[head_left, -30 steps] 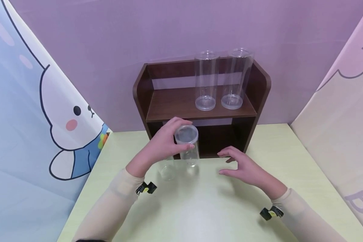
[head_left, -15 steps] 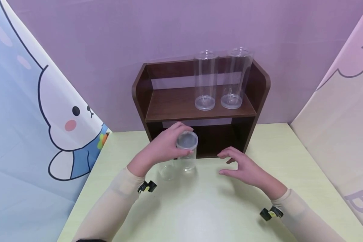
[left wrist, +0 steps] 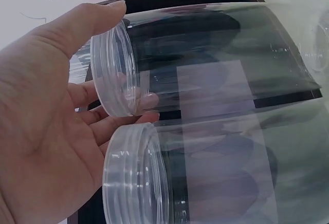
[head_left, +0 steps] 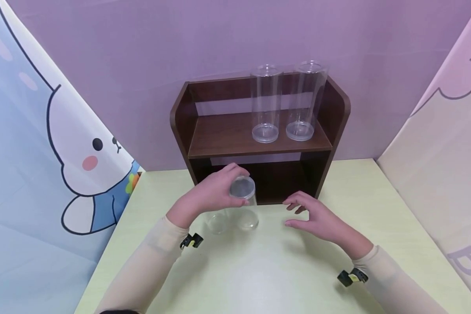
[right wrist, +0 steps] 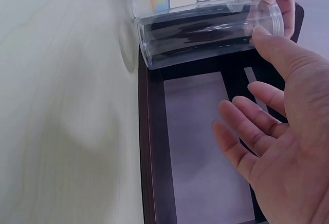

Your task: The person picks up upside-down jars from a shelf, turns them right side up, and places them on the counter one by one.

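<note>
My left hand holds a clear plastic canister by its translucent lid, thumb on one side and fingers on the other. Its base hangs low, close over the table in front of the shelf. A second clear canister stands just left of it, partly hidden under the left hand; its lid lies beside the held one in the left wrist view. My right hand hovers to the right of the canisters, fingers spread and loosely bent, holding nothing. In the right wrist view the held canister lies beyond the right thumb.
A dark brown two-tier shelf stands at the back of the pale table. Two tall clear canisters are upright on the right half of its upper tier. Printed curtains hang on both sides, with a purple one behind.
My left hand has lowered the canister and brought it slightly nearer to me, beside the standing canister. The right hand has stayed almost still.
</note>
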`<state>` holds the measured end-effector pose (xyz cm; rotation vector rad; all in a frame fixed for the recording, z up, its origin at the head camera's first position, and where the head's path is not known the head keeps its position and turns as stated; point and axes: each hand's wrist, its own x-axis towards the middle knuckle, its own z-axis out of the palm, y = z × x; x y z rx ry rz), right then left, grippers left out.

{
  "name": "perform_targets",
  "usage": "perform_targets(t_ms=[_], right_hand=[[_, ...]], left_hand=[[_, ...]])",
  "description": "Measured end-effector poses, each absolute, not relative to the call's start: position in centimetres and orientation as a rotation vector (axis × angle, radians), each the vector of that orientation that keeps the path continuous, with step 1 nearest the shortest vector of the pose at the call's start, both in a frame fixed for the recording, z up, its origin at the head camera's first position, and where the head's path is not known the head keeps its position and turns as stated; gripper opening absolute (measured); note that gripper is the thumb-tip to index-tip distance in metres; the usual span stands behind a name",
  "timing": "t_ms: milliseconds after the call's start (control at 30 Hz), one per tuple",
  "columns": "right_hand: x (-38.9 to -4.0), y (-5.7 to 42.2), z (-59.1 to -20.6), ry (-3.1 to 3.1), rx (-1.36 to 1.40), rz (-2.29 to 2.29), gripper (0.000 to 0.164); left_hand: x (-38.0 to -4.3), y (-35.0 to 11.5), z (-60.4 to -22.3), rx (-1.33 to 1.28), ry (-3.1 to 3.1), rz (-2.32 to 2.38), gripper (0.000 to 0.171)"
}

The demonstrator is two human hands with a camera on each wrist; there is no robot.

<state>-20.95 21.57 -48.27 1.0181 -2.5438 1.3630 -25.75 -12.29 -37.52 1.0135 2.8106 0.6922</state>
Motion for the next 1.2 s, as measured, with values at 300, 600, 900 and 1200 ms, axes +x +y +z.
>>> perform_targets(t_ms=[300, 600, 900, 1200], right_hand=[[-20.98, 21.71, -48.36, -2.562, 1.000, 1.377, 0.046], [-21.00, 21.71, -48.47, -2.557, 1.009, 1.369, 0.045], [-20.83, 21.72, -48.23, -2.597, 0.997, 1.331, 0.044], [-20.84, 21.70, -48.44, -2.590, 1.009, 1.326, 0.042]], left_hand=[[-25.82, -12.37, -37.74, 0.975, 2.805, 0.648, 0.067], [-26.06, -12.60, -38.19, 0.961, 2.806, 0.594, 0.070], [-26.20, -12.82, -38.20, 0.916, 2.800, 0.563, 0.071], [-26.13, -12.97, -37.93, 0.920, 2.785, 0.567, 0.071]])
